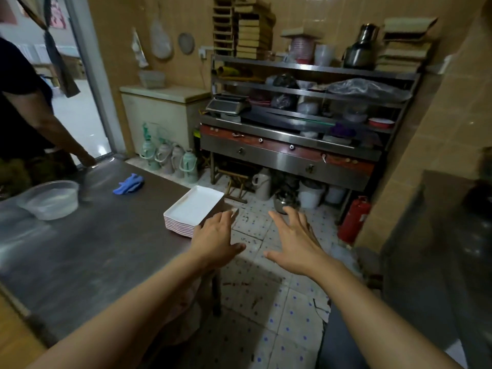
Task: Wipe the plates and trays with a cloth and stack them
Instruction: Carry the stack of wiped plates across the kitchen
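Left hand: the left hand point(216, 233) is spread flat with straight fingers, its fingertips at the near right corner of the stack of trays point(193, 211); it grips nothing, and whether it touches the stack cannot be told.
Right hand: the right hand point(294, 240) is spread, fingers straight and apart, held over the floor off the desk's edge, holding nothing.
Trays: white rectangular trays with pinkish rims, piled evenly at the right end of the desk point(87, 251), the pile's far corner reaching the desk's edge.
Cloth: a blue cloth point(128, 184) lies crumpled on the desk, well apart from the trays, toward the far side.
Writing: no label or brand can be read; everything is too blurred.
Edges and room: the desk's right edge runs just under the left hand; right of it lies open tiled floor point(266, 310) up to a red fire extinguisher point(355, 219) by the wall.
Desk surface: dull steel, streaked with reflections; a clear plastic basin point(50, 199) stands at its left.
Other person: a person in a dark top stands at the far left, one hand point(86, 159) at the desk's far edge.
Room: tiled walls, a steel shelf rack point(306, 113) crowded with bags and containers, thermos flasks point(170, 159) on the floor beside a chest freezer point(159, 115).
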The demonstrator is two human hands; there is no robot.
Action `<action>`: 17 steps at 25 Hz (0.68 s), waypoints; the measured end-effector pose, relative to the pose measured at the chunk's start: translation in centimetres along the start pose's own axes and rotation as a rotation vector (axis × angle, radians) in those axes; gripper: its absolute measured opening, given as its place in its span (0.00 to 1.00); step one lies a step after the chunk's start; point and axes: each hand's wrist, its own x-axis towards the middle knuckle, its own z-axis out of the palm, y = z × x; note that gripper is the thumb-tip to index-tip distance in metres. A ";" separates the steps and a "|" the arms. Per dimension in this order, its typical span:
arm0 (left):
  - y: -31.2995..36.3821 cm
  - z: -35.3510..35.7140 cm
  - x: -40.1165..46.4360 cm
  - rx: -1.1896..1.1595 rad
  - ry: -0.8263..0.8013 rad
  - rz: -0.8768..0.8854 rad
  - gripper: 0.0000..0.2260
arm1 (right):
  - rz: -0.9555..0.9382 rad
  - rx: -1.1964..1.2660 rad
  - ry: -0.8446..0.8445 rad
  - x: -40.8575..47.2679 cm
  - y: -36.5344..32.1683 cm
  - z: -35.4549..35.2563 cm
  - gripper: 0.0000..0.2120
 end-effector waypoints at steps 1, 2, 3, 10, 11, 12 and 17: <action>-1.0 -0.1 1.8 -0.002 0.002 -0.015 0.34 | -0.017 0.001 -0.009 2.3 0.1 0.3 0.43; -1.9 -0.2 3.2 -0.002 0.010 -0.034 0.32 | -0.032 0.006 -0.013 4.2 0.1 0.5 0.42; -2.9 -0.3 4.3 -0.004 0.016 -0.064 0.32 | -0.045 0.014 -0.026 5.9 -0.1 0.8 0.42; -9.6 1.0 10.5 0.006 0.010 -0.384 0.37 | -0.176 0.065 -0.163 17.7 -1.0 5.8 0.41; -10.3 1.3 11.2 0.008 0.016 -0.422 0.36 | -0.192 0.084 -0.168 19.1 -1.2 6.6 0.41; -10.7 1.6 11.7 0.011 0.020 -0.459 0.36 | -0.201 0.103 -0.180 20.1 -1.3 7.4 0.42; -13.3 3.2 14.5 -0.020 0.062 -0.660 0.32 | -0.194 0.211 -0.308 25.5 -2.1 11.4 0.45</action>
